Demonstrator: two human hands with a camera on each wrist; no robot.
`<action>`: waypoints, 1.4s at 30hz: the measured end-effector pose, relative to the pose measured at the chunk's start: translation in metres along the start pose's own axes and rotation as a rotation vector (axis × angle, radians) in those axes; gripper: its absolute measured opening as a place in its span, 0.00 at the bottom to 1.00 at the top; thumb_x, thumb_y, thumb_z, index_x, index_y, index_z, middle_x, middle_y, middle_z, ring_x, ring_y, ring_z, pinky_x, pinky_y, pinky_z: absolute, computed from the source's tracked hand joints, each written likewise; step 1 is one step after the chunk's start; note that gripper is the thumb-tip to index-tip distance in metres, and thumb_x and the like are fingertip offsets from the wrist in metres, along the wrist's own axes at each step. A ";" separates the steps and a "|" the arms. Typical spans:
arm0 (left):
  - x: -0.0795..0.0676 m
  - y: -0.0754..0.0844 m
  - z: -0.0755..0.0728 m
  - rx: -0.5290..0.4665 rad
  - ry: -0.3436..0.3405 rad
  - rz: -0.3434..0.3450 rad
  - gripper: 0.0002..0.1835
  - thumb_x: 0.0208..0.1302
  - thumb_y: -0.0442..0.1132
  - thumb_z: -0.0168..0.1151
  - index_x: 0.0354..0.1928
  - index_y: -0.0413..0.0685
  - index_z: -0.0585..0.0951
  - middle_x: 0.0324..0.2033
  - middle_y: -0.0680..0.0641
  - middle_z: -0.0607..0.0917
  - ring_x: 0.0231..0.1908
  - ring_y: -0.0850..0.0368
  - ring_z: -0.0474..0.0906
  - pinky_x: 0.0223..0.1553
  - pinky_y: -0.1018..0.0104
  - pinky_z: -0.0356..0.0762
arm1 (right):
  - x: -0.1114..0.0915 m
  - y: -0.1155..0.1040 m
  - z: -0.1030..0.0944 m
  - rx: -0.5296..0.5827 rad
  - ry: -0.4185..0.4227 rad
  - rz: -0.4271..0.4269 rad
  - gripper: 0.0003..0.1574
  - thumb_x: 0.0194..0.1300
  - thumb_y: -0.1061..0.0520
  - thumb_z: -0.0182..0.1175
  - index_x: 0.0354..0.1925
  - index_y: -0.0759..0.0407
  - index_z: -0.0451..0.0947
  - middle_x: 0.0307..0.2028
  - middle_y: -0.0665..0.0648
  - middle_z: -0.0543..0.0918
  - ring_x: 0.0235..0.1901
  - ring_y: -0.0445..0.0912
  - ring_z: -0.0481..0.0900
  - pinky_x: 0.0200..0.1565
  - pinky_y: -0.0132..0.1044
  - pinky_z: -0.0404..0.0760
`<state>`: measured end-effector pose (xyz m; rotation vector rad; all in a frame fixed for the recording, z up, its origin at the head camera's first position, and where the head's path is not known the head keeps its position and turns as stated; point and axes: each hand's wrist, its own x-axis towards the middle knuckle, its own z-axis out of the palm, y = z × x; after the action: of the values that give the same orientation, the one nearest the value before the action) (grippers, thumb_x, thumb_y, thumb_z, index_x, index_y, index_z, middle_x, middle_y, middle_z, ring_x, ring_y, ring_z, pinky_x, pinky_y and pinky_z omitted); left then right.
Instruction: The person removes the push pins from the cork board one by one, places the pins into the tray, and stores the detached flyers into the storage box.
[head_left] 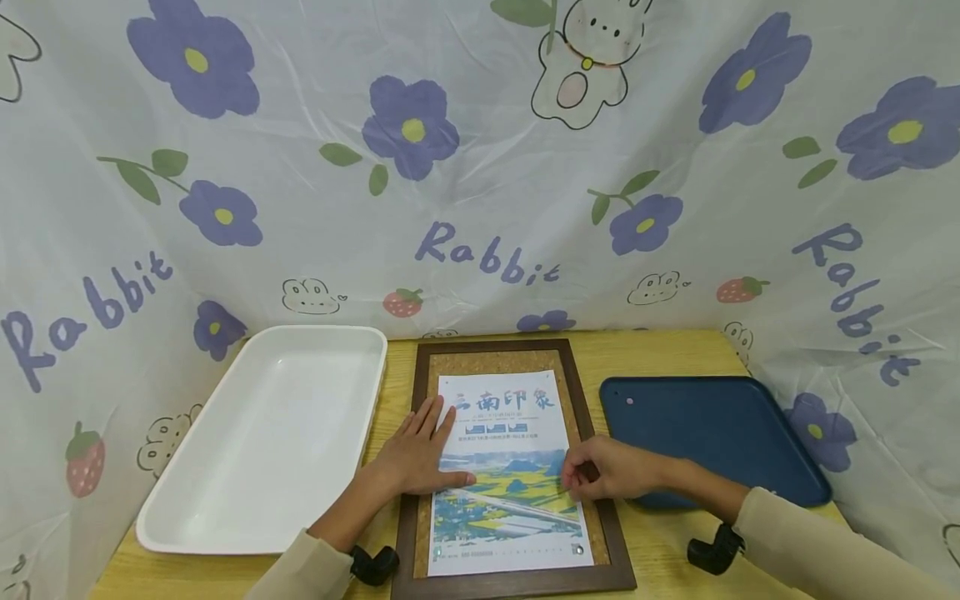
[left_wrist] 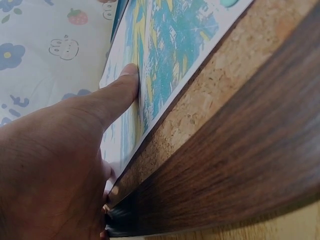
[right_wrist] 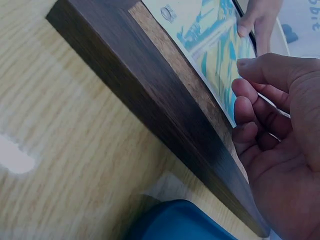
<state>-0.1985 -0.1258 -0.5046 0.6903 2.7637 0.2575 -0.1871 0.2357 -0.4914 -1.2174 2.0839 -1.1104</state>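
A printed poster (head_left: 501,475) with a blue and yellow landscape lies on a cork board (head_left: 491,361) in a dark wooden frame (head_left: 626,542). My left hand (head_left: 416,454) rests spread on the poster's left side, its thumb pointing right across the picture. The left wrist view shows that thumb on the print, beside the bare cork strip. My right hand (head_left: 603,469) is at the poster's right edge, fingers curled toward the thumb; the right wrist view shows nothing in it. Round pins (head_left: 577,550) sit at the poster's lower corners. Small dots mark its upper corners.
A white tray (head_left: 372,367) stands left of the frame. On the right lies a dark blue tray (head_left: 712,442) with a small pale pin (head_left: 629,401) near its upper left corner. Behind the wooden table (head_left: 675,354) hangs a flowered curtain (head_left: 480,192).
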 end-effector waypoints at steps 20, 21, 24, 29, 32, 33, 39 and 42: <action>0.000 0.001 -0.001 0.000 -0.001 -0.001 0.63 0.65 0.76 0.60 0.85 0.40 0.49 0.84 0.33 0.42 0.84 0.36 0.37 0.81 0.40 0.46 | -0.007 -0.009 0.016 -0.023 -0.169 -0.010 0.05 0.69 0.64 0.71 0.43 0.58 0.88 0.32 0.55 0.87 0.30 0.28 0.77 0.31 0.27 0.83; 0.000 0.001 -0.001 -0.001 0.000 -0.001 0.63 0.65 0.76 0.60 0.85 0.40 0.50 0.84 0.33 0.42 0.84 0.36 0.37 0.81 0.40 0.46 | -0.007 -0.009 0.017 -0.023 -0.172 -0.012 0.05 0.69 0.64 0.71 0.43 0.59 0.88 0.32 0.55 0.87 0.29 0.28 0.77 0.31 0.27 0.83; -0.001 0.001 -0.001 -0.001 -0.005 -0.003 0.63 0.65 0.77 0.60 0.85 0.40 0.49 0.84 0.34 0.42 0.84 0.37 0.37 0.81 0.40 0.46 | -0.007 -0.009 0.020 -0.031 -0.178 -0.025 0.05 0.69 0.65 0.71 0.43 0.60 0.88 0.31 0.56 0.87 0.29 0.28 0.77 0.30 0.27 0.83; -0.001 0.001 -0.001 -0.005 -0.003 -0.002 0.64 0.65 0.77 0.60 0.85 0.39 0.49 0.84 0.33 0.42 0.84 0.37 0.37 0.81 0.40 0.46 | -0.009 -0.007 0.023 -0.047 -0.176 -0.034 0.05 0.68 0.65 0.72 0.43 0.60 0.88 0.31 0.56 0.86 0.29 0.27 0.76 0.30 0.27 0.83; -0.001 0.000 0.000 -0.004 0.000 -0.001 0.63 0.65 0.76 0.60 0.85 0.39 0.49 0.84 0.33 0.42 0.84 0.37 0.37 0.81 0.40 0.46 | -0.009 -0.007 0.025 -0.050 -0.172 -0.029 0.05 0.67 0.66 0.72 0.42 0.60 0.88 0.31 0.57 0.86 0.29 0.25 0.75 0.30 0.26 0.83; -0.001 0.000 0.000 -0.003 0.000 0.000 0.63 0.65 0.76 0.60 0.85 0.39 0.50 0.84 0.33 0.42 0.84 0.37 0.37 0.81 0.40 0.46 | -0.009 -0.007 0.026 -0.056 -0.171 -0.034 0.05 0.67 0.66 0.72 0.42 0.61 0.88 0.31 0.56 0.86 0.29 0.25 0.75 0.30 0.26 0.83; -0.001 0.000 -0.001 -0.006 -0.001 0.010 0.63 0.66 0.75 0.61 0.85 0.38 0.50 0.84 0.32 0.42 0.84 0.35 0.38 0.81 0.39 0.47 | -0.009 -0.007 0.026 -0.066 -0.170 -0.058 0.04 0.67 0.65 0.72 0.41 0.59 0.88 0.31 0.56 0.85 0.28 0.25 0.74 0.29 0.25 0.82; -0.001 0.000 -0.002 -0.011 -0.005 0.013 0.62 0.66 0.74 0.61 0.85 0.38 0.50 0.84 0.32 0.42 0.84 0.35 0.38 0.81 0.39 0.47 | -0.009 -0.007 0.027 -0.071 -0.166 -0.072 0.04 0.68 0.65 0.72 0.41 0.58 0.89 0.30 0.56 0.85 0.28 0.25 0.74 0.29 0.25 0.82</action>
<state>-0.1984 -0.1263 -0.5027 0.7053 2.7521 0.2729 -0.1592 0.2309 -0.5006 -1.3797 1.9828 -0.9381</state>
